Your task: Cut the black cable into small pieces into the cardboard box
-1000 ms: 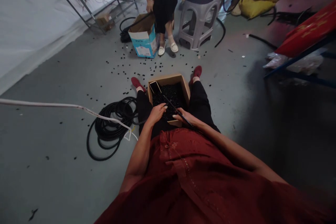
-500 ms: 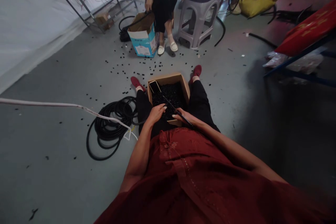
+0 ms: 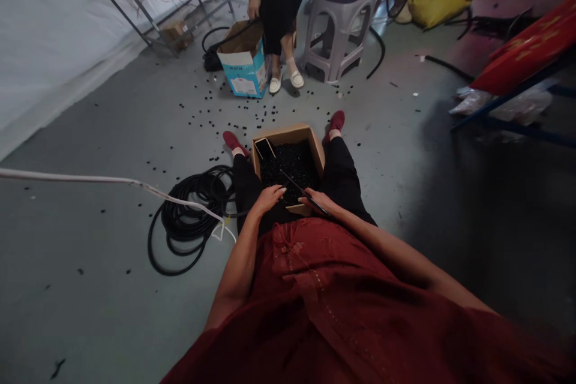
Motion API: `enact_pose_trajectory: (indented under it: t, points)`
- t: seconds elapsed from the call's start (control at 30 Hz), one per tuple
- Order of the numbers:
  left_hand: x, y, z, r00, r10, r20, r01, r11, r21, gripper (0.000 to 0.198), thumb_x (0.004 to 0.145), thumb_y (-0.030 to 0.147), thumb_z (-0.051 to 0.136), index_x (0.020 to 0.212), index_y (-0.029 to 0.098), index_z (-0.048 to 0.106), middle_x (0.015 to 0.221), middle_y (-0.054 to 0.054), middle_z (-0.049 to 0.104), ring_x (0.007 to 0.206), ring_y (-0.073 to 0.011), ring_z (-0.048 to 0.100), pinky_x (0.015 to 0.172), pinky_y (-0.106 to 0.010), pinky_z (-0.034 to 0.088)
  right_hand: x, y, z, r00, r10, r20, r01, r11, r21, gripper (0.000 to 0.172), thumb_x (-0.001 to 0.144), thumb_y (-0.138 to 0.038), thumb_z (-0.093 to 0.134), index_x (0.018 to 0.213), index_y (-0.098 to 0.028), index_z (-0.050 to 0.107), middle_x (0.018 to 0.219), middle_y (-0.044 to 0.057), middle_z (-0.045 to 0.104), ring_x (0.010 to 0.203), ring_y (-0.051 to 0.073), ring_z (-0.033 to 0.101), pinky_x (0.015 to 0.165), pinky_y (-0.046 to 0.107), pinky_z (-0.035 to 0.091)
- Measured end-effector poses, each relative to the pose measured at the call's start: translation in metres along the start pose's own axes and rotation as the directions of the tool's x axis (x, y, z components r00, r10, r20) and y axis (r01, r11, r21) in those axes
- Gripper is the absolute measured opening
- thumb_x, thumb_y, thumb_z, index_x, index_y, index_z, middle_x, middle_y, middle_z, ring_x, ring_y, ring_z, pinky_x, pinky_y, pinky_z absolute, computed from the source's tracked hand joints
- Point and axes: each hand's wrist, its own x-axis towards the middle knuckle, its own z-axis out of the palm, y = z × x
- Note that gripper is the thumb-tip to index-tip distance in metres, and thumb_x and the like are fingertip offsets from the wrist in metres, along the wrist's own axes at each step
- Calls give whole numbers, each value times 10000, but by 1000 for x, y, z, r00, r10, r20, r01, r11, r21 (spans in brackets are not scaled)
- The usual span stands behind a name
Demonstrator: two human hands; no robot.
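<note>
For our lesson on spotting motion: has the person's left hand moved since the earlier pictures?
Yes, slightly: judged against the carton, the left hand has shifted back toward the carton's near edge.

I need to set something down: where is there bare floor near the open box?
Mostly bare: floor between the right leg and the blue frame. Crowded: left, with the black coil; ahead, with scattered black bits.

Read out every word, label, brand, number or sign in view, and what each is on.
None can be read reliably.
Blue-and-white carton: lettering on its front, too blurred to read.
Small brown carton, upper left: pale label, too small to read.
Red material at right: yellow marks, too blurred to tell whether they are writing.
</note>
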Motion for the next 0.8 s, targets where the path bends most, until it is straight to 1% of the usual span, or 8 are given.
enact_pose_trajectory:
  t: [0.13,0.27,0.5,0.7,0.8]
  points:
    - [2,-12,-3,1000,-1,-12,2,1000,15,388,906,447,409,921,149,656,747,-4,627,617,-117,511,618,-223,411,4,-4,-1,999,33,-4,-33,999,4,375,940,-507,467,1069,-182,602,1004,98,704,894,228,638,658,241,383]
    - [8,-20,-4,999,8,-32,-6,998,63,380,897,447,399,793,166,633,700,-1,608,602,-121,493,605,-227,388,9,-9,1,999,51,-10,-51,998,-33,355,946,-472,477,1081,-176,617,1032,108,710,924,231,642,689,246,388]
    - [18,-24,-3,999,-40,-25,43,986,160,378,902,415,388,717,172,609,676,-14,611,624,-135,511,598,-227,377,20,-8,9,996,94,-6,-94,993,-69,340,937,-447,494,1095,-182,639,1042,96,716,947,225,656,692,237,398]
    - [35,-23,-10,998,-67,-5,66,976,207,354,874,385,454,619,177,584,594,-13,585,569,-131,481,552,-235,337,30,-4,11,995,99,1,-99,992,-76,347,941,-410,475,1085,-151,656,1041,120,717,949,236,664,695,243,412]
    - [41,-25,-10,996,-83,16,77,970,232,375,861,402,471,576,179,571,551,-11,562,553,-130,469,535,-235,320,34,-1,14,995,101,7,-100,992,-77,331,940,-379,478,1094,-149,661,1052,120,716,963,233,666,702,238,415]
